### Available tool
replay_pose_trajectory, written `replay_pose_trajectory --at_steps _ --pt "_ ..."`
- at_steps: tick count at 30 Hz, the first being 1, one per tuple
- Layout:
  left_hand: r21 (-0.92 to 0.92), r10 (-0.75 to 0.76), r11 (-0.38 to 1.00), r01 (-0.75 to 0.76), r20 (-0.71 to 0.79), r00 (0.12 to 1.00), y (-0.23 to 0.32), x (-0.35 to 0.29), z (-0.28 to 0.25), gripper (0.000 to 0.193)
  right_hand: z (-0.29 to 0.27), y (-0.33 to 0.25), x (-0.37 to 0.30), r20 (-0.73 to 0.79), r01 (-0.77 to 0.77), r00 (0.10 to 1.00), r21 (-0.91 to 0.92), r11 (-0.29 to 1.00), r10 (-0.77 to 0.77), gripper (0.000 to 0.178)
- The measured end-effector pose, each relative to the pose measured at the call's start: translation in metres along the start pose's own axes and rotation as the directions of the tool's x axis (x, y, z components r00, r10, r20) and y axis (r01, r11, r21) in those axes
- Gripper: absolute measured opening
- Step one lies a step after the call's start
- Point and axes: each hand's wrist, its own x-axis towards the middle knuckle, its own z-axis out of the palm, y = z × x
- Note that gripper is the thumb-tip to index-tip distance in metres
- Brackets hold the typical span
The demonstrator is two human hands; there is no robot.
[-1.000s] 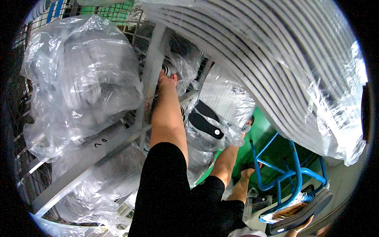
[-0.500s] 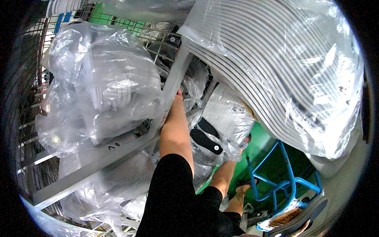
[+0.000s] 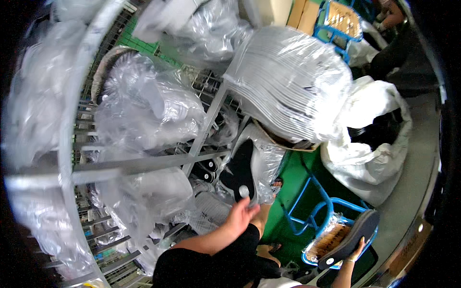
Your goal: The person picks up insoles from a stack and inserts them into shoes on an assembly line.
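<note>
My left hand (image 3: pixel 238 220), its forearm coming out of a black sleeve, reaches to the heel end of a black insole (image 3: pixel 236 165). That insole has a round white mark and lies against clear plastic wrapping. The left thumb stands apart from the fingers; the fingertips are at or touching the insole's edge, and no grip shows. Low at the right, my right hand (image 3: pixel 354 250) is closed round a thick dark grey insole (image 3: pixel 349 240), also with a white mark at its heel. It is held tilted above a blue-framed stool (image 3: pixel 329 242) with a brown seat.
A metal rack (image 3: pixel 144 162) holds plastic bags (image 3: pixel 153 110) on the left. A wrapped stack of grey ribbed sheets (image 3: pixel 293 77) stands ahead. Right of it sits an open white sack (image 3: pixel 370 149) with dark contents. Another person's arm (image 3: pixel 393 18) shows at the upper right.
My left hand has come back out of the rack to the black insole. My view has shifted, bringing the white sack, the other person and my right hand with its insole further into sight.
</note>
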Motion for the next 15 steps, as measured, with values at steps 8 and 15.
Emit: replay_pose_trajectory --at_steps 8,15 --pt "0.644 -0.601 0.727 0.238 0.431 0.673 -0.062 -0.186 0.035 0.065 0.0 0.037 -0.101 0.189 -0.028 0.982 0.241 0.97 -0.019 0.049" --pt "0.573 -0.847 -0.176 -0.801 0.326 0.42 -0.16 -0.296 -0.003 0.081 -0.139 -0.007 -0.314 0.312 -0.057 0.94 0.541 0.839 -0.138 0.049"
